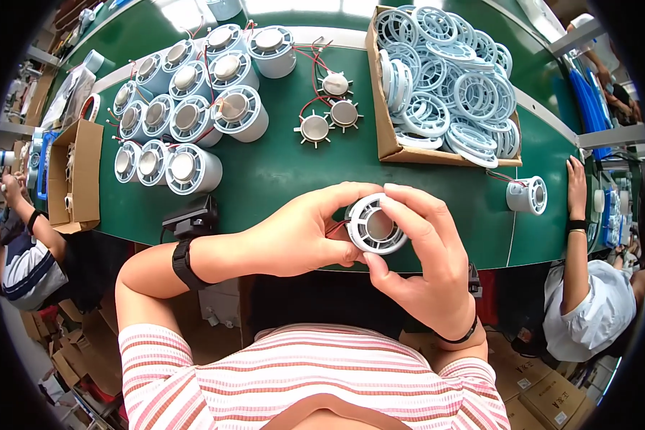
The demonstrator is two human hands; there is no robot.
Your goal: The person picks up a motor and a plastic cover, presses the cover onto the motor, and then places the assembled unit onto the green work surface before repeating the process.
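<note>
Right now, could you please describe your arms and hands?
The left hand and right hand are ungloved; a wide black band circles the left wrist, a thin dark band the right. The short sleeves have white, pink and brown stripes.

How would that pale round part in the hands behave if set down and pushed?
The pale round part would likely roll if set on edge, given its circular rim. Its flat spoked face suggests stiffness. The thin red wiring looks floppy and might snag.
</note>
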